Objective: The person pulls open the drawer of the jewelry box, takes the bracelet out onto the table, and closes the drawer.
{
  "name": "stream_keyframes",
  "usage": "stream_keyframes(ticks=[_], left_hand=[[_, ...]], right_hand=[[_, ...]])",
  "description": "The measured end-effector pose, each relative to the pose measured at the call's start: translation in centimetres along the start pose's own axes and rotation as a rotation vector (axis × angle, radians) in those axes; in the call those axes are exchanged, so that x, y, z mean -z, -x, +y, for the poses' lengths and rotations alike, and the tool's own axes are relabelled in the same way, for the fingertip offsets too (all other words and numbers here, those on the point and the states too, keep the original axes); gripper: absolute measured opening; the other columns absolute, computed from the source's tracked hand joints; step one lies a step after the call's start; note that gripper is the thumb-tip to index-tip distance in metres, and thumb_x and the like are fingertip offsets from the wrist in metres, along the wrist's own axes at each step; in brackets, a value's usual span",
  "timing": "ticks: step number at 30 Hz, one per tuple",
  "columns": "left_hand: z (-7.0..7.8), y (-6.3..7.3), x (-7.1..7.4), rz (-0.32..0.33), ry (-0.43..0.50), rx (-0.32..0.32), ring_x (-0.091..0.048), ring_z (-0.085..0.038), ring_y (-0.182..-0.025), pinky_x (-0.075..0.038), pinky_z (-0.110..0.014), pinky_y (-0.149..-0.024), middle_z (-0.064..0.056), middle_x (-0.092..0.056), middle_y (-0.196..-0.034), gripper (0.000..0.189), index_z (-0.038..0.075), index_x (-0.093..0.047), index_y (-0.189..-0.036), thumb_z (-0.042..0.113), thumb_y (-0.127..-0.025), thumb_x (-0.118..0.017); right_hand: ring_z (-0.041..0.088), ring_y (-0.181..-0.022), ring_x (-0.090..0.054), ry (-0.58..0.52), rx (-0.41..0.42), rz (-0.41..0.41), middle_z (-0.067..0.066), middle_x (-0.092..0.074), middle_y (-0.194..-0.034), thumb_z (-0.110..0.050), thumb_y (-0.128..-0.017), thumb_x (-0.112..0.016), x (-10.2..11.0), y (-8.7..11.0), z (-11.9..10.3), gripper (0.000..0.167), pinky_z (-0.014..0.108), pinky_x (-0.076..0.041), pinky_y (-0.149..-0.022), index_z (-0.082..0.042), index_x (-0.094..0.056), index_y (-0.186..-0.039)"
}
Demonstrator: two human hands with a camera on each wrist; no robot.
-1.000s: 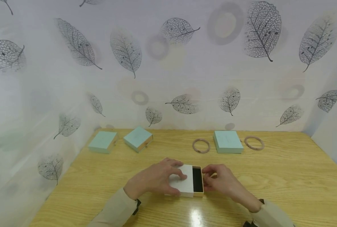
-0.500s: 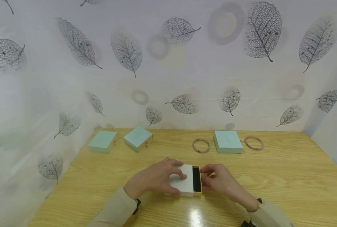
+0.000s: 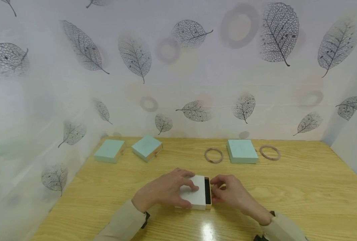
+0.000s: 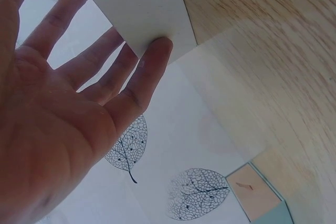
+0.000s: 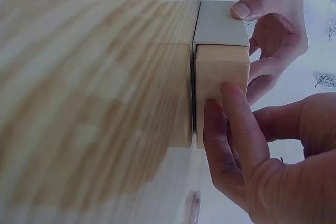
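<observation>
A white sliding drawer box [image 3: 199, 201] lies on the wooden table, its tan drawer [image 5: 216, 72] with a black lining sticking out a little on the right. My left hand [image 3: 169, 188] holds the white sleeve from above, thumb on the near side and fingers spread over the top and far side. My right hand [image 3: 231, 193] is at the drawer's right end. In the right wrist view its fingertips [image 5: 231, 92] press on the drawer's front face. In the left wrist view a fingertip [image 4: 161, 45] rests on the white sleeve.
Two mint-green boxes [image 3: 110, 150] [image 3: 146, 147] stand at the back left. Another mint box [image 3: 241, 150] sits at the back right, between one brownish bangle [image 3: 213, 162] and a second bangle [image 3: 270, 158]. A leaf-patterned curtain [image 3: 178, 127] hangs behind the table.
My right hand has moved left, and the drawer has slid further into the white sleeve. My left hand stays in place on the box.
</observation>
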State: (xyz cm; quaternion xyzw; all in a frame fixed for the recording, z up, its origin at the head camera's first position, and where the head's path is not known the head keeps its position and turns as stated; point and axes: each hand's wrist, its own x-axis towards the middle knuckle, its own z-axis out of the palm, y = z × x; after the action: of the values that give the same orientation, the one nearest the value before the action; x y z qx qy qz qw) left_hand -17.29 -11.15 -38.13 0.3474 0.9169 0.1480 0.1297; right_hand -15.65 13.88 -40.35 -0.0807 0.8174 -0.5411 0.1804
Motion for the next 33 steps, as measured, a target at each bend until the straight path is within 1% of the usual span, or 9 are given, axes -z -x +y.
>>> stream_keyframes(ticks=[4,10,17,23,30,33], left_hand=[[0.05,0.02,0.04,-0.004,0.004,0.008,-0.046,-0.023,-0.142,-0.049,-0.040,-0.112,0.002,-0.050,-0.156,0.043,0.034,-0.072,-0.124,0.048,-0.084,-0.082],[0.02,-0.01,0.00,0.004,0.008,0.003,-0.047,-0.023,-0.142,-0.049,-0.040,-0.111,0.002,-0.050,-0.156,0.042,0.034,-0.073,-0.123,0.047,-0.084,-0.082],[0.01,-0.05,-0.06,0.017,0.005,-0.008,-0.047,-0.026,-0.143,-0.050,-0.041,-0.111,0.000,-0.050,-0.156,0.043,0.033,-0.073,-0.123,0.047,-0.083,-0.083],[0.06,0.02,-0.07,0.014,-0.001,0.002,-0.046,-0.030,-0.145,-0.049,-0.044,-0.113,0.001,-0.050,-0.156,0.043,0.034,-0.073,-0.123,0.047,-0.083,-0.082],[0.10,0.06,-0.01,0.011,0.007,0.002,-0.047,-0.025,-0.142,-0.051,-0.039,-0.109,0.001,-0.050,-0.156,0.044,0.034,-0.073,-0.124,0.046,-0.083,-0.083],[0.11,0.08,0.05,0.009,0.009,0.000,-0.047,-0.025,-0.142,-0.051,-0.039,-0.109,0.001,-0.050,-0.156,0.043,0.033,-0.073,-0.123,0.046,-0.084,-0.083]], right_hand=[[0.019,-0.082,-0.070,0.001,-0.001,0.000,0.015,-0.067,-0.100,0.004,-0.096,-0.058,-0.06,-0.11,0.02,0.025,0.029,-0.064,-0.069,0.011,-0.063,-0.119],[0.019,-0.081,-0.072,0.003,0.040,-0.017,0.016,-0.068,-0.100,0.002,-0.096,-0.059,-0.13,-0.30,0.05,0.025,0.029,-0.064,-0.068,0.011,-0.063,-0.119],[0.020,-0.083,-0.073,0.001,0.028,-0.021,0.016,-0.068,-0.101,0.000,-0.098,-0.057,-0.21,-0.41,0.12,0.026,0.029,-0.063,-0.069,0.011,-0.063,-0.121],[0.020,-0.084,-0.073,-0.010,0.042,-0.029,0.017,-0.068,-0.101,0.000,-0.097,-0.058,-0.31,-0.44,0.15,0.028,0.029,-0.064,-0.069,0.012,-0.062,-0.122],[0.020,-0.085,-0.073,0.005,0.048,-0.022,0.016,-0.068,-0.099,0.001,-0.096,-0.059,-0.75,-0.64,0.18,0.027,0.028,-0.063,-0.069,0.011,-0.064,-0.120],[0.021,-0.086,-0.073,0.002,0.055,-0.026,0.016,-0.067,-0.099,0.002,-0.096,-0.059,-0.90,-0.70,0.14,0.026,0.027,-0.063,-0.069,0.011,-0.063,-0.120]])
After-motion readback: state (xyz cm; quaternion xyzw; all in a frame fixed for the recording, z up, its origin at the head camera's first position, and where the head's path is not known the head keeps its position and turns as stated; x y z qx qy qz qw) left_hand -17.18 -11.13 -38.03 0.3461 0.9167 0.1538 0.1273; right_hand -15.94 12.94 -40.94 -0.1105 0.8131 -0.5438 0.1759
